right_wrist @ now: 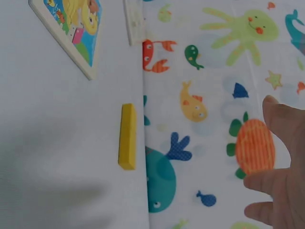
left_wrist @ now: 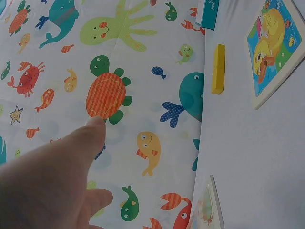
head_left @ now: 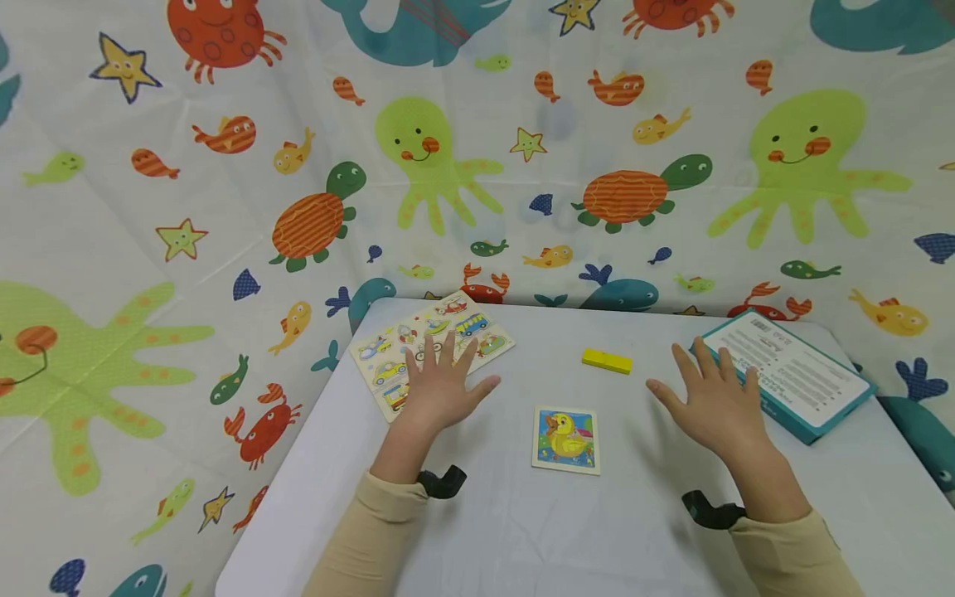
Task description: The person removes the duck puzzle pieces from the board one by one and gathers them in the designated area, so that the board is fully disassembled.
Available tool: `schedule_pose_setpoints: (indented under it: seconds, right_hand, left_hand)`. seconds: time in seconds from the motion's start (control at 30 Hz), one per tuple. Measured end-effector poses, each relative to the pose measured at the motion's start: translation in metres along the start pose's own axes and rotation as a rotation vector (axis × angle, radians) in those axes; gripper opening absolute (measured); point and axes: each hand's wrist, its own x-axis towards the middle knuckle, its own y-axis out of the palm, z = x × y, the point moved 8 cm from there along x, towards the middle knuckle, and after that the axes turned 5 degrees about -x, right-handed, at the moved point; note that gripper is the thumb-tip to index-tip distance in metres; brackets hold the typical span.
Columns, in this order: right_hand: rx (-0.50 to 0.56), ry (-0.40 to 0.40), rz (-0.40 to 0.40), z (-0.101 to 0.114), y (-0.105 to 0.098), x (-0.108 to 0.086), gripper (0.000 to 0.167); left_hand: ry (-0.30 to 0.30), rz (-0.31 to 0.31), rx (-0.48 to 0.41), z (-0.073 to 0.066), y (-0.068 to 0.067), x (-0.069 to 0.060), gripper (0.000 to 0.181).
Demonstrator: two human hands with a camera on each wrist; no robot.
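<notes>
In the head view the left hand (head_left: 440,394), fingers spread, hangs over the near right part of a puzzle board (head_left: 390,365) with vehicle pictures. The right hand (head_left: 719,410) has its fingers spread beside a teal and white box (head_left: 791,373), holding nothing. Between the hands lie a square duck picture puzzle (head_left: 565,440) and, farther back, a yellow block (head_left: 607,361). The left wrist view shows the left hand (left_wrist: 62,176) apart from the yellow block (left_wrist: 218,69). In the right wrist view the right hand (right_wrist: 283,167) is at the right edge, away from the yellow block (right_wrist: 127,137).
A white table (head_left: 522,531) carries all these objects. Behind it and to its left hangs a white cloth (head_left: 477,249) printed with sea animals. Dark curved pieces are attached at both wrists, by the beige sleeves.
</notes>
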Motion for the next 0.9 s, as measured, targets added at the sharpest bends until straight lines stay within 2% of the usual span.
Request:
schedule_pose_setpoints:
  seconds: [0.13,0.23,0.4,0.47,0.6,0.73,0.9]
  right_hand:
    - [0.031,-0.045,0.021,0.002,0.004,0.002,0.096]
    - [0.109,-0.100,0.063,0.008,0.013,0.004,0.094]
    - [0.262,-0.141,0.133,0.019,0.037,0.009,0.086]
    - [0.301,-0.148,0.148,0.026,0.048,0.013,0.079]
    - [0.377,-0.164,0.177,0.043,0.069,0.020,0.059]
    - [0.450,-0.193,0.210,0.063,0.086,0.027,0.046]
    - [0.482,-0.258,0.205,0.085,0.098,0.034,0.036]
  left_hand:
    - [0.012,0.023,-0.034,-0.001,0.008,0.003,0.085]
    - [0.052,0.062,-0.059,-0.005,0.023,0.007,0.085]
    - [0.199,0.180,-0.113,-0.020,0.062,0.013,0.084]
    - [0.251,0.234,-0.149,-0.026,0.079,0.013,0.084]
    - [0.322,0.292,-0.191,-0.037,0.107,0.012,0.087]
    - [0.372,0.293,-0.213,-0.046,0.124,0.011,0.091]
    - [0.397,0.241,-0.149,-0.051,0.136,0.010,0.098]
